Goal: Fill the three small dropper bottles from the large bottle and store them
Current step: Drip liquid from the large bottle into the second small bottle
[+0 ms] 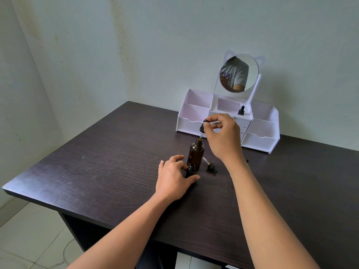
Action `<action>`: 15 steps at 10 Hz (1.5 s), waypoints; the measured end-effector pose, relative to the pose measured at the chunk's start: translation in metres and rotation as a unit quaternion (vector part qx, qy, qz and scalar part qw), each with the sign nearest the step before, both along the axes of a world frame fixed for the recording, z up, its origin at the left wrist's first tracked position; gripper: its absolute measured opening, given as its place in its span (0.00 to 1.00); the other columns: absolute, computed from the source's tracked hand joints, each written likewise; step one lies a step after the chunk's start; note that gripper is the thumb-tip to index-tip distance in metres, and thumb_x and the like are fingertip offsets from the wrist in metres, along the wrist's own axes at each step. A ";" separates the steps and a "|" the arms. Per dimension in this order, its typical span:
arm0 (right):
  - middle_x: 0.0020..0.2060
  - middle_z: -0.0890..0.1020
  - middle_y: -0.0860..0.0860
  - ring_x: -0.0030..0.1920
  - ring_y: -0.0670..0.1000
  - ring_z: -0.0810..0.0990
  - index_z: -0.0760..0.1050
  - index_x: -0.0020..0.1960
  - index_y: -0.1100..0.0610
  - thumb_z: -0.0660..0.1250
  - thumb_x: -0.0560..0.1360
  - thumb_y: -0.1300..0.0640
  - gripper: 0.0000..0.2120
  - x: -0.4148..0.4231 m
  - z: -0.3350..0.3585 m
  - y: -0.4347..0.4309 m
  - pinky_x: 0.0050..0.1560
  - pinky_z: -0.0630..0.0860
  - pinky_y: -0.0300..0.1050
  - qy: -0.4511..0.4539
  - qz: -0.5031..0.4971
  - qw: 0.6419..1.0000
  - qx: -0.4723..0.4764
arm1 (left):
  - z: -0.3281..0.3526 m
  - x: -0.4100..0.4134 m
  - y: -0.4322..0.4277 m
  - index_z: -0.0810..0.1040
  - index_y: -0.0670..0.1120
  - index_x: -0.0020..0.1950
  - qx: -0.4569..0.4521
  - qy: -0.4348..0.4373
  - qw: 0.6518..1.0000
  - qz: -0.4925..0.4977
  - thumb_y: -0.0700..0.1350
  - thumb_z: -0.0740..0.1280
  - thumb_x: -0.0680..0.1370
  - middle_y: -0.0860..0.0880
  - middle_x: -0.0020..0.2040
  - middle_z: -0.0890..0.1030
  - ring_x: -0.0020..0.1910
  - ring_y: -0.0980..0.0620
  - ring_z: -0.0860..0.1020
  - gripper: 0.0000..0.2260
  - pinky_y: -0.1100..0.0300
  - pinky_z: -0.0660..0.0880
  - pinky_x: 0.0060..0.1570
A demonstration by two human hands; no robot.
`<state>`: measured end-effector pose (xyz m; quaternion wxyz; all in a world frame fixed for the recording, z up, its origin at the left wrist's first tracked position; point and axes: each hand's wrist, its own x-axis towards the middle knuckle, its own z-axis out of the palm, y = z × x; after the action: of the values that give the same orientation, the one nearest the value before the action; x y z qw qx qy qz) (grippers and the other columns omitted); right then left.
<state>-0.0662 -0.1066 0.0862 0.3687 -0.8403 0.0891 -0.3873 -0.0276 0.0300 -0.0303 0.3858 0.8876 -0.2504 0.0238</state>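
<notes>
A large amber bottle (195, 153) stands uncapped in the middle of the dark table (97, 171). My right hand (223, 136) pinches the black bulb of a dropper (203, 129), whose glass tip hangs just above the large bottle's mouth. My left hand (172, 176) grips a small open amber bottle (190, 170) standing right in front of the large one. A second dropper (210, 166) lies flat on the table to the right of the bottles. One capped small bottle (241, 110) stands in the organizer's middle compartment.
A white organizer (194, 115) with open compartments, small drawers and a round cat-eared mirror (239, 73) stands at the table's back against the wall. A small dark object (247, 160) peeks out behind my right wrist. The table's left edge drops to a tiled floor.
</notes>
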 end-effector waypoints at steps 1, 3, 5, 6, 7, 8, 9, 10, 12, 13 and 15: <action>0.52 0.79 0.49 0.50 0.49 0.79 0.79 0.48 0.53 0.71 0.76 0.58 0.02 0.002 -0.002 -0.002 0.45 0.69 0.28 0.006 -0.006 1.000 -0.013 | -0.001 0.001 0.000 0.82 0.54 0.51 -0.002 -0.001 1.000 -0.002 0.63 0.74 0.70 0.56 0.73 0.69 0.72 0.55 0.66 0.17 0.45 0.50 0.77; 0.54 0.78 0.50 0.50 0.48 0.77 0.81 0.49 0.56 0.72 0.76 0.59 0.03 0.002 -0.002 -0.003 0.46 0.70 0.29 0.017 -0.015 1.000 -0.015 | -0.001 0.000 0.000 0.82 0.54 0.50 -0.005 -0.002 1.000 -0.004 0.63 0.74 0.70 0.56 0.73 0.69 0.72 0.55 0.66 0.16 0.45 0.50 0.77; 0.54 0.79 0.52 0.51 0.50 0.79 0.81 0.49 0.58 0.72 0.75 0.59 0.04 0.003 -0.003 -0.003 0.46 0.69 0.28 0.025 -0.017 0.999 -0.013 | -0.001 0.001 0.000 0.82 0.54 0.51 -0.005 0.003 1.000 -0.005 0.63 0.74 0.70 0.56 0.73 0.69 0.72 0.55 0.66 0.16 0.44 0.49 0.77; 0.54 0.78 0.52 0.51 0.51 0.79 0.81 0.49 0.58 0.72 0.75 0.60 0.03 0.004 -0.004 -0.003 0.45 0.68 0.26 0.026 -0.022 0.999 -0.013 | -0.002 0.001 0.001 0.82 0.54 0.50 -0.006 -0.001 1.000 -0.006 0.63 0.74 0.70 0.56 0.73 0.69 0.72 0.55 0.66 0.16 0.45 0.49 0.77; 0.54 0.78 0.52 0.51 0.50 0.78 0.81 0.49 0.57 0.72 0.75 0.60 0.04 0.004 -0.006 -0.003 0.44 0.68 0.26 0.033 -0.020 0.999 -0.006 | -0.001 0.001 0.001 0.82 0.54 0.50 -0.005 -0.001 1.000 -0.006 0.63 0.74 0.70 0.56 0.73 0.69 0.72 0.55 0.66 0.16 0.45 0.49 0.77; 0.53 0.77 0.52 0.51 0.51 0.79 0.79 0.47 0.54 0.73 0.75 0.60 0.03 0.005 -0.007 -0.003 0.44 0.68 0.28 0.037 -0.011 0.999 0.005 | -0.002 0.001 0.000 0.82 0.53 0.50 -0.006 -0.002 1.000 -0.005 0.63 0.74 0.70 0.56 0.73 0.69 0.71 0.56 0.67 0.17 0.46 0.49 0.77; 0.52 0.77 0.51 0.51 0.51 0.79 0.78 0.45 0.53 0.73 0.75 0.60 0.04 0.006 -0.009 -0.004 0.44 0.69 0.28 0.042 -0.009 0.999 0.004 | -0.002 0.002 0.000 0.82 0.54 0.50 -0.005 -0.005 1.000 -0.004 0.63 0.74 0.70 0.56 0.73 0.69 0.71 0.56 0.67 0.16 0.46 0.50 0.76; 0.53 0.76 0.50 0.50 0.49 0.79 0.78 0.46 0.51 0.73 0.75 0.58 0.04 0.008 -0.011 -0.004 0.43 0.69 0.28 0.052 -0.003 0.999 0.013 | -0.003 0.002 0.000 0.82 0.53 0.50 -0.004 -0.004 1.000 -0.006 0.63 0.74 0.70 0.56 0.73 0.69 0.72 0.56 0.67 0.17 0.45 0.50 0.77; 0.51 0.76 0.49 0.49 0.48 0.79 0.79 0.43 0.51 0.73 0.75 0.58 0.04 0.010 -0.017 -0.007 0.43 0.68 0.27 0.065 -0.010 0.998 0.007 | -0.002 0.001 0.000 0.82 0.54 0.50 -0.007 -0.007 1.000 -0.002 0.63 0.74 0.70 0.56 0.73 0.69 0.71 0.57 0.67 0.17 0.47 0.49 0.77; 0.51 0.76 0.48 0.48 0.47 0.79 0.79 0.43 0.50 0.74 0.74 0.56 0.04 0.010 -0.020 -0.007 0.45 0.72 0.32 0.069 0.001 0.997 0.020 | -0.002 0.000 0.001 0.82 0.53 0.50 -0.006 -0.005 1.000 -0.002 0.63 0.74 0.70 0.56 0.73 0.69 0.71 0.56 0.66 0.17 0.46 0.49 0.77; 0.50 0.77 0.49 0.45 0.45 0.79 0.79 0.43 0.52 0.74 0.74 0.57 0.04 0.012 -0.024 -0.009 0.43 0.72 0.31 0.077 -0.005 0.997 0.021 | -0.001 0.000 0.001 0.82 0.53 0.50 -0.007 -0.003 1.000 0.001 0.63 0.74 0.70 0.56 0.73 0.69 0.72 0.55 0.66 0.17 0.47 0.49 0.77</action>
<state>-0.0546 -0.1154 0.0624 0.3767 -0.8593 0.1296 -0.3208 -0.0280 0.0308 -0.0315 0.3911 0.8851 -0.2508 0.0281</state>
